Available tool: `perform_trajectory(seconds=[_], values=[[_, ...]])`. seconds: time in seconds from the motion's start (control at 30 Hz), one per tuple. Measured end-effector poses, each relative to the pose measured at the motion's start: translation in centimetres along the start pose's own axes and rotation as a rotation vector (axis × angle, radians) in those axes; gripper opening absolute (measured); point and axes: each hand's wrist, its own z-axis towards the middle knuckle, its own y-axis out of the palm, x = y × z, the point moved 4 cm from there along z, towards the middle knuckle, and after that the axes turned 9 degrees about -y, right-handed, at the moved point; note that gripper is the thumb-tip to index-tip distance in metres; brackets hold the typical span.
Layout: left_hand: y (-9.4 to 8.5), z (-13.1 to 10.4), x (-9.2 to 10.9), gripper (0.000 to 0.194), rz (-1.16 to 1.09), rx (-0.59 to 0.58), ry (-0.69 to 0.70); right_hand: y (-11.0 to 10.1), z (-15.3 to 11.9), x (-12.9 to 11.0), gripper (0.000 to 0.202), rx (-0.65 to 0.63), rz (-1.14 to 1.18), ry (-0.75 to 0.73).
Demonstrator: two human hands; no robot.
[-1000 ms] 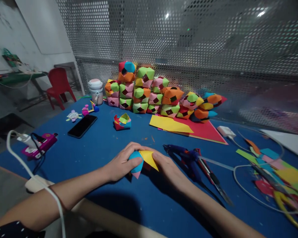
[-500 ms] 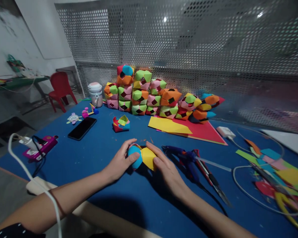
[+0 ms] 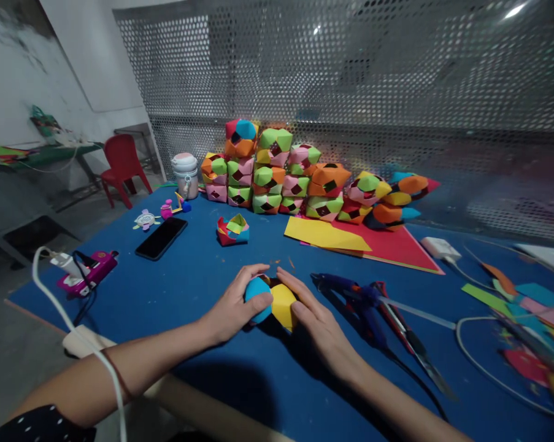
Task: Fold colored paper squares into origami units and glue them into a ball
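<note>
Between my two hands, low over the front middle of the table, is a folded paper ball [image 3: 282, 305] with a blue side and a yellow side. My left hand [image 3: 240, 304] is wrapped round the blue side, its thumb pressed on the paper. Against the yellow side, my right hand [image 3: 316, 316] grips with fingers over the top and thumb in front. The ball's underside and back are hidden. Beyond it stands a small open paper piece [image 3: 233, 231] in red, green and blue. Just right of my right hand lies a blue glue gun [image 3: 350, 294] with a clear glue stick.
Stacked colourful paper balls [image 3: 268, 179] line the metal mesh at the back. Red and yellow sheets [image 3: 396, 250] lie before them. Pliers [image 3: 415, 344], a white cable and paper scraps [image 3: 541, 301] are on the right. A phone [image 3: 161, 238], bottle [image 3: 185, 175] and purple power strip [image 3: 90, 273] are left.
The whole view has shifted, so things appear slightly further right. Both hands keep their hold on the paper ball, with hardly any change in grip.
</note>
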Motion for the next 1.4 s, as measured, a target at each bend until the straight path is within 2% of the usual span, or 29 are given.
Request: perform_trajectory(seconds=[0.17,0.37,0.6,0.7,0.87,1.13,1.2,1.27,1.33,1.4], values=[[0.2,-0.4,0.2,0.044,-0.090,0.025,-0.005,0.3,-0.4,-0.8,0.050,0.031,-0.083,-0.103],[0.2,-0.5,0.8,0.030,-0.011,0.017,0.205,0.4,-0.8,-1.2,0.051,-0.011,-0.171,-0.221],[0.0,-1.0,1.1,0.033,0.102,0.005,0.277,0.3,-1.0,-1.5,0.054,-0.055,-0.206,-0.274],[0.0,-1.0,1.1,0.036,0.146,0.002,0.255,0.2,-0.9,-1.2,0.051,-0.041,-0.177,-0.251],[0.1,-0.3,0.8,0.039,0.180,-0.048,0.122,0.0,-0.6,-0.5,0.045,0.009,-0.075,-0.130],[0.1,0.4,1.5,0.044,0.142,-0.064,0.041,-0.2,-0.3,-0.3,0.048,0.094,0.031,0.006],[-0.6,0.8,1.7,0.046,0.135,-0.074,0.003,-0.2,-0.2,0.3,0.049,0.142,0.156,0.098],[-2.3,1.8,1.7,0.047,0.169,-0.017,-0.001,0.0,0.0,0.8,0.050,0.205,0.348,0.185],[-5.0,3.6,1.2,0.049,0.253,0.149,0.036,0.1,0.4,1.1,0.051,0.268,0.520,0.219],[-7.9,5.8,0.0,0.068,0.386,0.389,0.035,0.3,0.8,1.3,0.050,0.299,0.619,0.214]])
